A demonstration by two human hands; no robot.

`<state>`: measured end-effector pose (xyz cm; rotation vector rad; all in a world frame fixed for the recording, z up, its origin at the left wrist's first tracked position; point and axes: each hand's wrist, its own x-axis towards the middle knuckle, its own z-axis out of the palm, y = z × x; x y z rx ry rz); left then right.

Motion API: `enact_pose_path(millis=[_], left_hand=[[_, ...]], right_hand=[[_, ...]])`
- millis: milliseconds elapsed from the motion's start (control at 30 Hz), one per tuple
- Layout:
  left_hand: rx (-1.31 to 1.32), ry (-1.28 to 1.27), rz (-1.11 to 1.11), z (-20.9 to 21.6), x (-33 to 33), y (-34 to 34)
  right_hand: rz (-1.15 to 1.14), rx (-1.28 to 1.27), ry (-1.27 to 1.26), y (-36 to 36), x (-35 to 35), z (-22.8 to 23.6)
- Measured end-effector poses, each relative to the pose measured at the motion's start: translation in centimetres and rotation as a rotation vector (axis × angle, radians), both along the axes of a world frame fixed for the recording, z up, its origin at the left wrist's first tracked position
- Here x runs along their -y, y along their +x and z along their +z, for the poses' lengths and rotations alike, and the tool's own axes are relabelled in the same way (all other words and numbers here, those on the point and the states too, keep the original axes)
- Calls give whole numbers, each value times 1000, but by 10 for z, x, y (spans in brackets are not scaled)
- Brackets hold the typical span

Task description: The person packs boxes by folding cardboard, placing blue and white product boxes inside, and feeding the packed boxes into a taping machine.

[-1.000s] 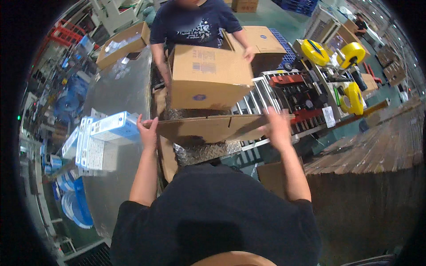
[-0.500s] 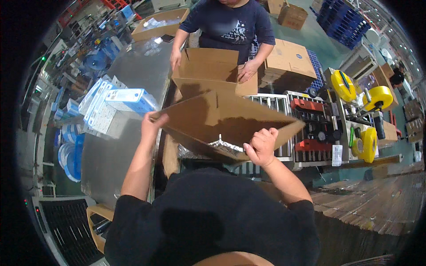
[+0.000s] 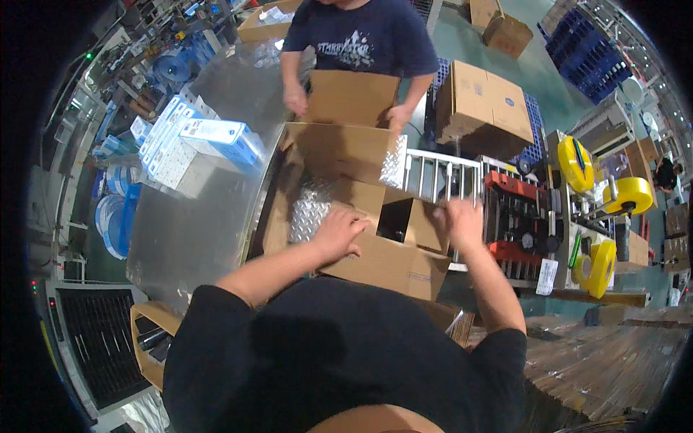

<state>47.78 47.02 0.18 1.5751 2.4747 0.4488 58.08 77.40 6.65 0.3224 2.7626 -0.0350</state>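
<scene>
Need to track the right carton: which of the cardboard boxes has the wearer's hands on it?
The open cardboard box nearest the wearer: left hand presses its flap, right hand at its far edge. The co-worker's box is beyond it.

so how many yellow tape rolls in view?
3, all at the right: one upper roll, one right of it, one lower near the dispenser. Others may be hidden.

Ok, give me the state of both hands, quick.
Left hand: open, palm flat on a flap of the cardboard box.
Right hand: blurred, at the box's far flap; grip cannot be told.
</scene>
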Motion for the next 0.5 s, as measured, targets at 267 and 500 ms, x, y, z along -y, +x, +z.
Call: enact_pose_path(millis=[267,500], left_hand=[[-106,-106,227,-26,46,-22],[850,402,1142,-67,168,-140]], right_hand=[[-336,-926,-658,8,-4,-170],[-1076,-268,-1349,22,81,-287]])
